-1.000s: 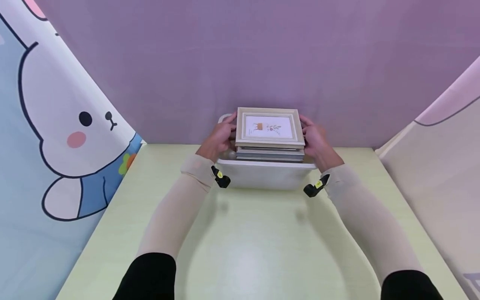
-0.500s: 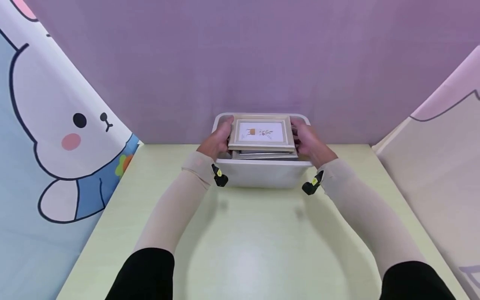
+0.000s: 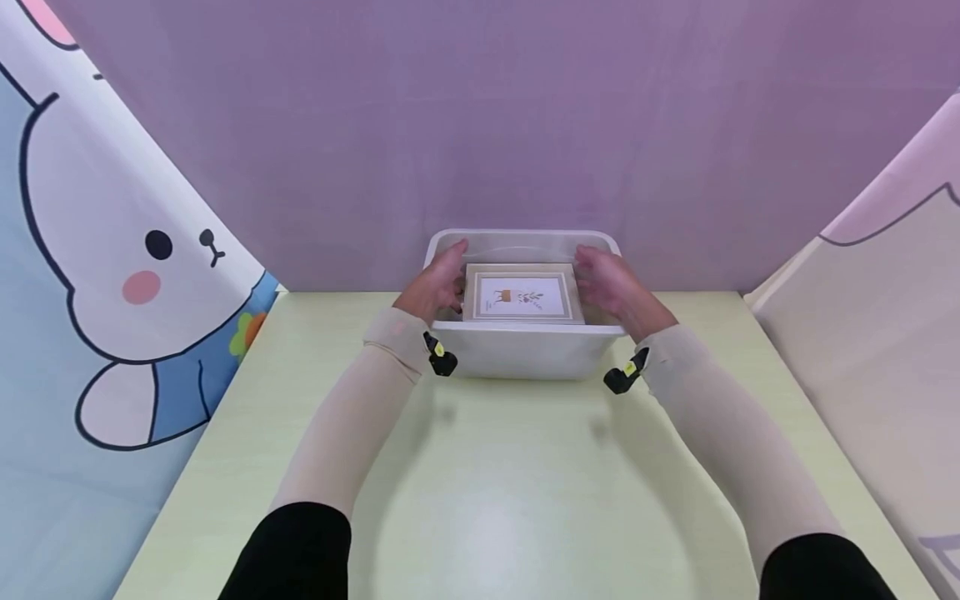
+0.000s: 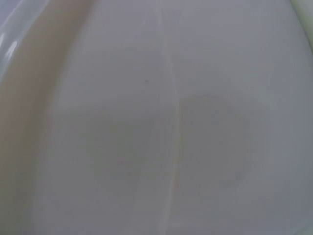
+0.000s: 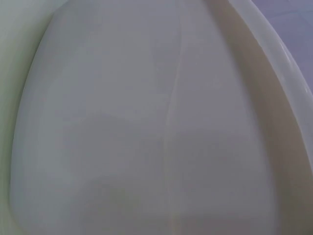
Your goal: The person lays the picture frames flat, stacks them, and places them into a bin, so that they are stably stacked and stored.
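A picture frame (image 3: pixel 522 293) with a pale border and a small drawing of an orange animal and a sprig lies face up inside a white plastic bin (image 3: pixel 525 350). The frames under it are hidden by the bin's front wall. My left hand (image 3: pixel 438 282) is inside the bin by the frame's left side, fingers loose. At the opposite side my right hand (image 3: pixel 609 282) is by the frame's right edge with its fingers extended. Both wrist views are filled mostly by the bin's outer wall (image 4: pixel 122 147), and neither hand shows there.
The bin stands at the back of a pale green table (image 3: pixel 510 467), close to a purple backdrop (image 3: pixel 510 125). A blue cloth with a cartoon rabbit (image 3: pixel 150 267) hangs at the left. Another pale cloth (image 3: pixel 885 333) hangs at the right.
The stack of picture frames has gone down into the bin, from above its rim to below it. Both hands have lowered with it and loosened their grip at its sides.
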`<state>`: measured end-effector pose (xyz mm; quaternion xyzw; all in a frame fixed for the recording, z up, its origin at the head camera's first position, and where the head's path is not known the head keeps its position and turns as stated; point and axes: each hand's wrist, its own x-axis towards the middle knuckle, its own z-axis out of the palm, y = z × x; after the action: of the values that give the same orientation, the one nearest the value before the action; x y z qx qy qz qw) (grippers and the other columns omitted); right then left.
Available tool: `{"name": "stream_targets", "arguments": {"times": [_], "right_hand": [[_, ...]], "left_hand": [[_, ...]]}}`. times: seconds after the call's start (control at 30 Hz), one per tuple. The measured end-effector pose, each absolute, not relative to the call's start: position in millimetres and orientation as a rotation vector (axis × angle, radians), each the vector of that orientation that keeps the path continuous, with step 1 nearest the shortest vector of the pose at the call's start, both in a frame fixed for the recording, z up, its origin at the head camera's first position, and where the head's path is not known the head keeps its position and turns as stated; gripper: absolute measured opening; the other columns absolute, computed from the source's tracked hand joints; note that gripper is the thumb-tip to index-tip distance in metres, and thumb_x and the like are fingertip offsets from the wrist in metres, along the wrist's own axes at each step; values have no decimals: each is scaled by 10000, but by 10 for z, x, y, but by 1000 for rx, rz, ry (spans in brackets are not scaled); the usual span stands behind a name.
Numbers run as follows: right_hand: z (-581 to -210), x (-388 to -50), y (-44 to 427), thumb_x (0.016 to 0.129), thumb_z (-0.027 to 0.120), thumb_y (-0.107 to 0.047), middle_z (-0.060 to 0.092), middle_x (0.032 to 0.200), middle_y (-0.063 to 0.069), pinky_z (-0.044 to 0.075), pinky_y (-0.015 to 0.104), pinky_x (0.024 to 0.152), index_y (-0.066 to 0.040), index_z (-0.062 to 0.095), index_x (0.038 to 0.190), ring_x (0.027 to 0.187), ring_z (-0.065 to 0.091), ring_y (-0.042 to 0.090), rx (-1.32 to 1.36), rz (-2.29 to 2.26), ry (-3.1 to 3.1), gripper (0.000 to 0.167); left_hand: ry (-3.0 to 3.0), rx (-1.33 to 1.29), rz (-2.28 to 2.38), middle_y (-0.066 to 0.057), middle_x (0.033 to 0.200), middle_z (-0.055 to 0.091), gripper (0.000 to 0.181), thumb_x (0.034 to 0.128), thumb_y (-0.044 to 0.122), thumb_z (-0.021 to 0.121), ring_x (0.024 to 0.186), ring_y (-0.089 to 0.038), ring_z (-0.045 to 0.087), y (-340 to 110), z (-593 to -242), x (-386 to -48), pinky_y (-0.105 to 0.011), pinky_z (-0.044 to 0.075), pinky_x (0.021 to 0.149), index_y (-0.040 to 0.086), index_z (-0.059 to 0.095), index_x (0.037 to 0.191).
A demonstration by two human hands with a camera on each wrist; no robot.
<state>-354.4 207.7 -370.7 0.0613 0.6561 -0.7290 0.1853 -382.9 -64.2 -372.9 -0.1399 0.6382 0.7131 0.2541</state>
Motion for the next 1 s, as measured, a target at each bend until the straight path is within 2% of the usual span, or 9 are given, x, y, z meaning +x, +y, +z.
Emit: {"name": "stream_targets", "arguments": {"times": [0.13, 0.3, 0.4, 0.53, 0.73, 0.9, 1.0], "right_hand": [[-3713, -3552, 2061, 1100, 370, -291, -7, 1721, 157, 89, 489, 1302, -43, 53, 1633, 1584, 48, 386, 143, -2102, 1916, 669], [-3696, -3562, 2047, 1093, 417, -261, 181, 1696, 173, 219, 485, 1283, -22, 199, 1606, 1562, 206, 381, 171, -2141, 2028, 606], [-3663, -3553, 2037, 1098, 411, -255, 236, 1677, 188, 254, 481, 1273, -20, 237, 1594, 1547, 254, 377, 161, -2138, 2067, 576], [-3586, -3517, 2041, 1108, 394, -242, 291, 1653, 204, 298, 487, 1253, -4, 297, 1570, 1522, 311, 386, 139, -2125, 2141, 529], [-3479, -3425, 2091, 1110, 404, -241, 328, 1635, 205, 355, 462, 1226, -12, 332, 1563, 1501, 353, 380, 71, -2102, 2200, 513], [-3431, -3340, 2094, 1104, 420, -248, 355, 1622, 200, 398, 445, 1199, -31, 364, 1560, 1484, 385, 356, 55, -2102, 2213, 508], [-3412, -3285, 2090, 1100, 427, -235, 385, 1602, 195, 423, 440, 1180, -37, 401, 1542, 1458, 426, 327, 22, -2088, 2253, 485]], "left_hand": [[1767, -358, 1931, -124, 1726, 74, 704, 1074, 553, 305, 1585, -397, 78, -645, -3724, -3831, -708, 38, 1225, 197, 106, 1648], [1838, -278, 1929, -119, 1718, 137, 651, 1078, 542, 319, 1591, -350, 110, -650, -3686, -3805, -652, 85, 1255, 160, 279, 1604], [1886, -229, 1945, -118, 1712, 164, 628, 1079, 519, 352, 1590, -357, 106, -663, -3641, -3772, -668, 117, 1244, 144, 327, 1582], [1951, -147, 1957, -98, 1711, 176, 620, 1084, 473, 385, 1591, -350, 113, -670, -3553, -3721, -679, 146, 1235, 140, 288, 1597], [2104, 11, 1863, 15, 1736, 72, 690, 1087, 442, 401, 1600, -283, 99, -676, -3379, -3603, -621, 207, 1249, 205, 87, 1654], [2303, 196, 1676, 11, 1732, 102, 705, 1077, 489, 404, 1591, -264, 159, -669, -3271, -3445, -516, 251, 1264, 222, 97, 1654], [2391, 302, 1618, -14, 1725, 146, 694, 1080, 496, 385, 1585, -257, 187, -648, -3220, -3341, -451, 212, 1286, 200, 123, 1651]]}}
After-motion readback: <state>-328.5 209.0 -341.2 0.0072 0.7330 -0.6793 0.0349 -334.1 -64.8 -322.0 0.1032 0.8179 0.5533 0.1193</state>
